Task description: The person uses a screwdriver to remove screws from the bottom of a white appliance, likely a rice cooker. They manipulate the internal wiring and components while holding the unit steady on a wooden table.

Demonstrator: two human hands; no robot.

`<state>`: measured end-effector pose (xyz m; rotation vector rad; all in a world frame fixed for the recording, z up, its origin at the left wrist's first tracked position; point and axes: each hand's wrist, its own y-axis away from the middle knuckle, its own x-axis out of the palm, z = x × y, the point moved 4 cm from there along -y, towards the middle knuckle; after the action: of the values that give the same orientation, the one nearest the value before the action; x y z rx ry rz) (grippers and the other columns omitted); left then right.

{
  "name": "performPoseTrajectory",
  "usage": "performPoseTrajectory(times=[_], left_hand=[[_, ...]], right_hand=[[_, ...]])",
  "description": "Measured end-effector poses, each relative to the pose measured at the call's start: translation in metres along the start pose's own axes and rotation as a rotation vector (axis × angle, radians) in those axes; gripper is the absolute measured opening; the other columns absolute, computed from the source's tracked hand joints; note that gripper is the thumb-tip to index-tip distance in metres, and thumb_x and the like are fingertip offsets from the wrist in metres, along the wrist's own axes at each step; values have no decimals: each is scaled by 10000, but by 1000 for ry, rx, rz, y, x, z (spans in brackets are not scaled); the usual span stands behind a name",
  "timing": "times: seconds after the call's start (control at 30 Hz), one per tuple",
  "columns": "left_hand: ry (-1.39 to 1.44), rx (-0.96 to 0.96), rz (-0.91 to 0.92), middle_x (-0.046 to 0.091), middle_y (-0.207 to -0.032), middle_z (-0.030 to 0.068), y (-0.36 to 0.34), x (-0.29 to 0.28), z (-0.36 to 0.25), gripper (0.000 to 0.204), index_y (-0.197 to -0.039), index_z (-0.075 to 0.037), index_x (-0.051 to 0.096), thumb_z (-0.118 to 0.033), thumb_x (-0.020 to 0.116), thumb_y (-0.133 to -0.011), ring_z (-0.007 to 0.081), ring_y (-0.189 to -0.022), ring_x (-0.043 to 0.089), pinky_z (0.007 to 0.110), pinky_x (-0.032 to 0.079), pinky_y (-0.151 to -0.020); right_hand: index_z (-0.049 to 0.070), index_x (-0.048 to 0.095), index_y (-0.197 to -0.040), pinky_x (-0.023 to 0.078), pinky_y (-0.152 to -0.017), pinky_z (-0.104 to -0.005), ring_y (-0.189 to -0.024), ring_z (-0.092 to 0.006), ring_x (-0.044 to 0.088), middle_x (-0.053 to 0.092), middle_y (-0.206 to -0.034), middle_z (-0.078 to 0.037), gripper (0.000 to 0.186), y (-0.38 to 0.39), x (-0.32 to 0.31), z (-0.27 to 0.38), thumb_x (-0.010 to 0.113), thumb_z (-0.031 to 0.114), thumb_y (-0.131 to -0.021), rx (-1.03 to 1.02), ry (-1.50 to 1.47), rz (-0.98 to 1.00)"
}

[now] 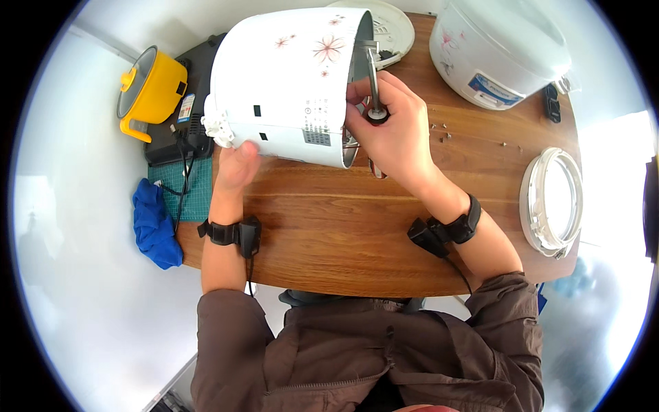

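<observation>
A white rice cooker body (281, 82) with a flower print is tilted on its side, its open end turned right. My left hand (238, 166) supports its lower left side; the thumb shows and the other fingers are hidden beneath it. My right hand (395, 127) is at the open end, fingers bent and pinched just inside the rim. What these fingertips grip is hidden. A metal bar (373, 79) with a black round end (377, 115) sticks out of the opening beside the right hand. Coloured wires show partly behind the fingers.
A white rice cooker (498, 55) stands back right. A white ring (551, 202) lies at the right edge, with several small screws (445, 126) nearby. Behind the body lies a round white part (395, 31). Left are a yellow pot (154, 86), green mat (195, 189) and blue cloth (154, 223).
</observation>
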<state>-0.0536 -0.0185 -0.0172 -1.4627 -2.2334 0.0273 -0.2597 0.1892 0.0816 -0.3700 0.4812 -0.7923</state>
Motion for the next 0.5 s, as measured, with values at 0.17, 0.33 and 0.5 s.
performPoseTrajectory(times=[0.17,0.33,0.5], left_hand=[[-31,1,7,434,-1575,91,3,-7,-1,804,-1586,-56,286,-376,679,-963,303,-1448,412,503,317,-1185],[-57,-11,26,422,-1586,81,1,-3,-5,826,-1591,-65,282,-425,674,-959,297,-1455,401,505,290,-1198],[-62,-3,45,423,-1588,75,0,-3,-8,815,-1585,-70,310,-439,673,-955,295,-1459,395,503,280,-1204]], right_hand=[[4,696,-898,555,-640,-347,-714,-264,688,699,-848,-108,104,0,-6,4,737,35,-807,4,-15,-37],[6,691,-905,554,-635,-362,-717,-307,680,685,-842,-133,113,5,-9,2,733,42,-806,-65,-7,-35],[5,686,-918,558,-655,-357,-774,-296,687,689,-849,-136,131,4,-13,-1,739,43,-803,7,-26,16]])
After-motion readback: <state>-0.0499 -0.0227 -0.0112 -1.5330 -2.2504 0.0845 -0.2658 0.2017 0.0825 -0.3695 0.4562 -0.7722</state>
